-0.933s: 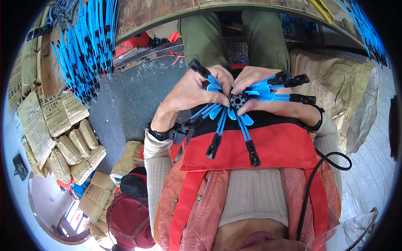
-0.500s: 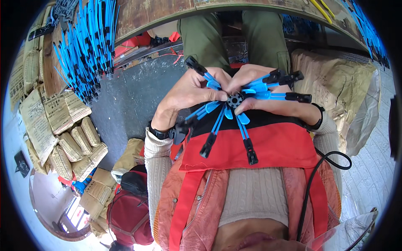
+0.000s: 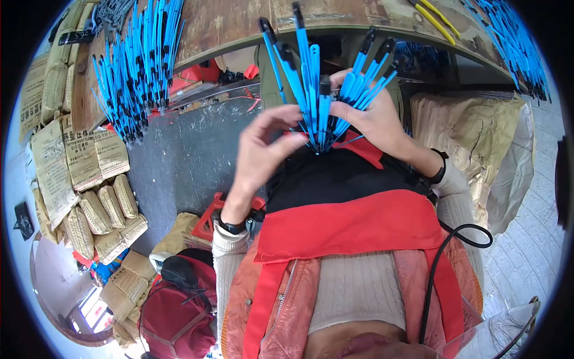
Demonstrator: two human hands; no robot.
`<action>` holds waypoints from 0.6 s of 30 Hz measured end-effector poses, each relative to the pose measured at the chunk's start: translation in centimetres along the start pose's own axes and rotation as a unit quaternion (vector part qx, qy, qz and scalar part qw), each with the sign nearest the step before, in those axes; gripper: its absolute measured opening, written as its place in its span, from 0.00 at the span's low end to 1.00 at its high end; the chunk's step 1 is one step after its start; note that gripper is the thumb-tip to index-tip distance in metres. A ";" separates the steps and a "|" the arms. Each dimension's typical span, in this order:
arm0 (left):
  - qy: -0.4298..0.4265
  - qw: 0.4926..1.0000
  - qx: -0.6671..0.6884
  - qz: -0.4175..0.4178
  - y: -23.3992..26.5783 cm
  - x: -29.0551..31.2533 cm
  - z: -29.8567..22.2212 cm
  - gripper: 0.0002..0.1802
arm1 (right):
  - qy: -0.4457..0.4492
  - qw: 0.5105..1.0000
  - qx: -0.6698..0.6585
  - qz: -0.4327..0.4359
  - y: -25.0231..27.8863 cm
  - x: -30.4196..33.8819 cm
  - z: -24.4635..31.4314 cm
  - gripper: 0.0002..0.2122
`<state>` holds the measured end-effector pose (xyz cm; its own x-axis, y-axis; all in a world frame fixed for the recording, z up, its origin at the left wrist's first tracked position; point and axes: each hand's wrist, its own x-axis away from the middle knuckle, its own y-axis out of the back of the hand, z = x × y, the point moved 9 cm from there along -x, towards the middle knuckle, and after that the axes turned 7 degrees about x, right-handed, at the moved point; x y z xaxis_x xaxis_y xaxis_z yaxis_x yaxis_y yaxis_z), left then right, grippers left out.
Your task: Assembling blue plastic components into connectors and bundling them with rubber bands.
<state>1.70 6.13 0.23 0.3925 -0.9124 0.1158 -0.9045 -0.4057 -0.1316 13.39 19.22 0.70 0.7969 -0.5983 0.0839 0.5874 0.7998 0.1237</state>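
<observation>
In front of my lap stands a bundle of blue arms (image 3: pixel 314 84) with black tips, fanned upward from a dark hub at its lower end. Its exact kind I cannot tell. My right hand (image 3: pixel 379 116) grips the right side of the bundle, thumb in front and fingers partly hidden behind the arms. At the bundle's left side is my left hand (image 3: pixel 266 146), fingers curved and thumb apart from them. Its thumb tip comes near the bundle's lower end; whether it touches, I cannot tell.
A wooden table (image 3: pixel 227 30) curves across the far side. Blue black-tipped strips (image 3: pixel 140 66) are heaped at its left, more strips (image 3: pixel 508 45) at its right. Yellow-handled pliers (image 3: pixel 439 21) lie on it. Brown paper packages (image 3: pixel 95 215) are stacked at left; a black cable (image 3: pixel 439 281) hangs at right.
The spread-out arms have swung up into a narrower, upright bundle, tips toward the table. My left hand has come off the hub and opened; my right hand has shifted onto the arms.
</observation>
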 end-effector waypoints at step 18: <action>0.005 0.998 -0.045 -0.041 -3.0 -1.1 0.1 0.21 | 0.112 0.975 -0.181 0.057 0.5 3.9 2.9 0.21</action>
<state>4.00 8.30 0.42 0.4638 -0.8761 0.1319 -0.8812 -0.4716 -0.0334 16.39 17.19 3.96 0.8468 -0.5114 -0.1463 0.4725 0.8495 -0.2347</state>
